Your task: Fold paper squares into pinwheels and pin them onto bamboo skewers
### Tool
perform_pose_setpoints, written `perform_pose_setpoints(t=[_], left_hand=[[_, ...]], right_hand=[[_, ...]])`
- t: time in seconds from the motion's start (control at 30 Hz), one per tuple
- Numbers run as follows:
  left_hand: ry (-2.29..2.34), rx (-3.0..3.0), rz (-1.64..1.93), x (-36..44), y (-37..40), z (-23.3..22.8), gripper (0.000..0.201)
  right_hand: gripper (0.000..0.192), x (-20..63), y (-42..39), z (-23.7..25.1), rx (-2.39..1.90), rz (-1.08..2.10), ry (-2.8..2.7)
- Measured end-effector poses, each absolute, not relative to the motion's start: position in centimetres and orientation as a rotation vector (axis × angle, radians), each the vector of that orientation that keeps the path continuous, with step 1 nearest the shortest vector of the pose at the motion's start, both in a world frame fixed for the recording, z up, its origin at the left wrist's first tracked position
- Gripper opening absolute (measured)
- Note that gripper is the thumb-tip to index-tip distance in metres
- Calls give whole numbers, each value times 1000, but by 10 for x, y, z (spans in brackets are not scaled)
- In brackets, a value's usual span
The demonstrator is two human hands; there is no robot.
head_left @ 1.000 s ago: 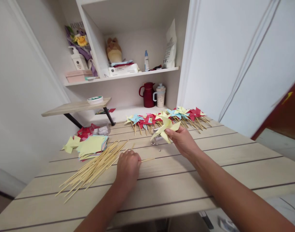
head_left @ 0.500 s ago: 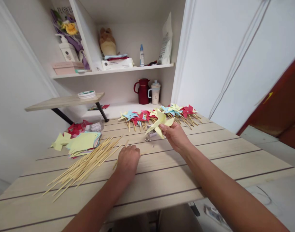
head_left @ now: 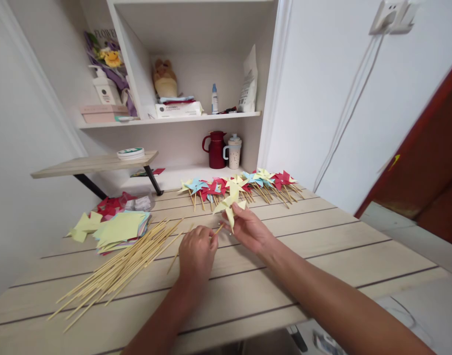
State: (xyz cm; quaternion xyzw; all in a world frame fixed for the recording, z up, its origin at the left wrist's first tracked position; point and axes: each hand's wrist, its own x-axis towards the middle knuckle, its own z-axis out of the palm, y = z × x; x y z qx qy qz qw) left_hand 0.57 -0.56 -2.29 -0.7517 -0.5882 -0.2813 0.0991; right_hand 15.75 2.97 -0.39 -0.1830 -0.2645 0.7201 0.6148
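Observation:
My right hand pinches a pale yellow paper pinwheel, its blades facing up and left. Close by on the left, my left hand is closed around a thin wooden stick, whose tip pokes out toward the pinwheel; a small gap seems to lie between them. Another stick lies on the table just left of that hand. Farther left is a loose pile of bamboo sticks. Tiny pins or beads near my right fingers are too small to make out well.
Finished pinwheels on sticks, red, blue and yellow, line the table's back. At left sit a stack of coloured paper squares, a folded yellow pinwheel and a clear box. A red jug and a cup stand behind.
My left hand has lifted a stick from the table and its tip now points right. My right hand has brought the yellow pinwheel down and left, nearer to the stick. The view has shifted slightly.

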Motion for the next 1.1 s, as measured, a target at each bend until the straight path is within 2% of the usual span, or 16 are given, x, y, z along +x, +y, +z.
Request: perform_pose_setpoints(t=[0.27, 0.37, 0.5, 0.63, 0.73, 0.8, 0.87, 1.1], left_hand=[[-1847, -2389, -905, 3, -6, -23, 22], [-1803, -2498, -1052, 2, -6, -22, 27], [-1886, -2524, -1410, -2, -4, -21, 24], [-2073, -2217, -2070, -14, 1, -17, 24], [-1898, -2046, -2365, -22, 0, -12, 25], [-1734, -2062, -2411, -24, -2, -9, 23], [-1642, -2109, -2416, -24, -6, -7, 21], [-1734, -2389, -2376, -20, -12, -8, 24]], right_hand=[[18, 151, 27, -4, -399, 1748, -463], [17, 150, 27, -4, -378, 1750, -491], [19, 150, 26, -3, -394, 1686, -621], [22, 164, 22, 2, -541, 1328, -1022], [9, 176, 13, 10, -684, 904, -1451], [3, 177, 5, 14, -583, 604, -1744], [9, 175, 0, 17, -479, 396, -1851], [20, 167, -3, 15, -424, 121, -1869]])
